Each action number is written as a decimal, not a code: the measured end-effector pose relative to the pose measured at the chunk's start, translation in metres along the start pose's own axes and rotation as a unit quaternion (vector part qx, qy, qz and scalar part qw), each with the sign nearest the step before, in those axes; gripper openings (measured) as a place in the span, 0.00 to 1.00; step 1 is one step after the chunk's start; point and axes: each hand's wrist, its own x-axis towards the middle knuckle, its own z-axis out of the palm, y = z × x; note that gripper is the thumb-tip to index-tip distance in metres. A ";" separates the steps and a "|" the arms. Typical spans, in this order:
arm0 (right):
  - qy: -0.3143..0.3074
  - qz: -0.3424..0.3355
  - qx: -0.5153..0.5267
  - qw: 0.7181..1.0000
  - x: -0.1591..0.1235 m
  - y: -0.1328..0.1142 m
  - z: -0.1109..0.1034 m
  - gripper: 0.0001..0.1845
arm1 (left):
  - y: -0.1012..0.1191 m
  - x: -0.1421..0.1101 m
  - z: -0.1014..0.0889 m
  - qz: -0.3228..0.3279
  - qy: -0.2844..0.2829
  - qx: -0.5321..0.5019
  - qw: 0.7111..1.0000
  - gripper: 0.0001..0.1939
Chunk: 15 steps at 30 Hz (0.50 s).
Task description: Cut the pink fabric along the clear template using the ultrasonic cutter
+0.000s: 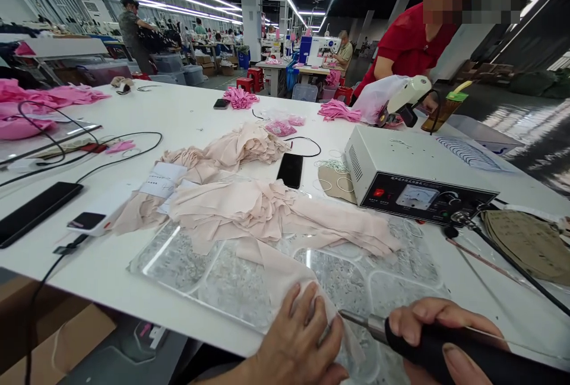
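My left hand (296,337) lies with spread fingers on a thin pale pink fabric piece (285,272), pressing it against the clear patterned mat (178,266). In my right hand (439,312) is a handheld tool (378,328) with a thick black handle and a slim metal tip. That tip touches or nearly touches the fabric edge just right of my left fingers. Beyond, a layered pile of pale pink fabric pieces (231,207) covers the back of the mat. Part of the fabric is hidden under my left hand.
A beige control box (427,165) with a dial stands at right, a black cable (516,260) at its front. A phone (290,170), a power bank (86,220) and pink bundles (341,110) lie about. A person in red (405,46) leans over the far right side.
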 end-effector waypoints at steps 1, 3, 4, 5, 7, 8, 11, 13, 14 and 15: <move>-0.006 0.009 0.002 1.000 0.001 0.000 0.002 0.04 | 0.000 0.000 -0.001 -0.001 0.002 0.000 1.000 0.25; -0.014 0.018 0.001 1.000 0.001 0.002 0.003 0.04 | 0.000 0.002 -0.002 -0.003 0.004 0.000 1.000 0.25; -0.016 0.019 -0.001 1.000 0.001 0.004 0.003 0.04 | -0.001 0.003 -0.003 -0.003 0.004 0.000 1.000 0.25; -0.015 0.017 -0.003 1.000 0.001 0.005 0.002 0.04 | -0.001 0.003 -0.003 -0.003 0.005 0.001 1.000 0.24; -0.012 0.012 -0.006 1.000 0.000 0.008 0.002 0.04 | -0.001 0.005 -0.004 -0.002 0.006 0.002 1.000 0.24; -0.011 0.010 -0.007 1.000 0.000 0.010 0.002 0.04 | -0.001 0.005 -0.005 -0.002 0.006 0.003 1.000 0.24; -0.012 0.010 -0.004 1.000 0.000 0.012 0.003 0.03 | -0.001 0.006 -0.005 -0.001 0.005 0.006 1.000 0.24; -0.017 0.009 -0.003 1.000 0.001 0.012 0.003 0.02 | -0.001 0.005 -0.005 0.001 0.005 0.007 1.000 0.24; -0.021 0.007 -0.005 1.000 0.001 0.012 0.003 0.02 | -0.001 0.005 -0.005 0.001 0.006 0.007 1.000 0.25; -0.027 0.001 -0.011 1.000 0.002 0.011 0.003 0.02 | -0.001 0.005 -0.004 0.001 0.007 0.007 1.000 0.25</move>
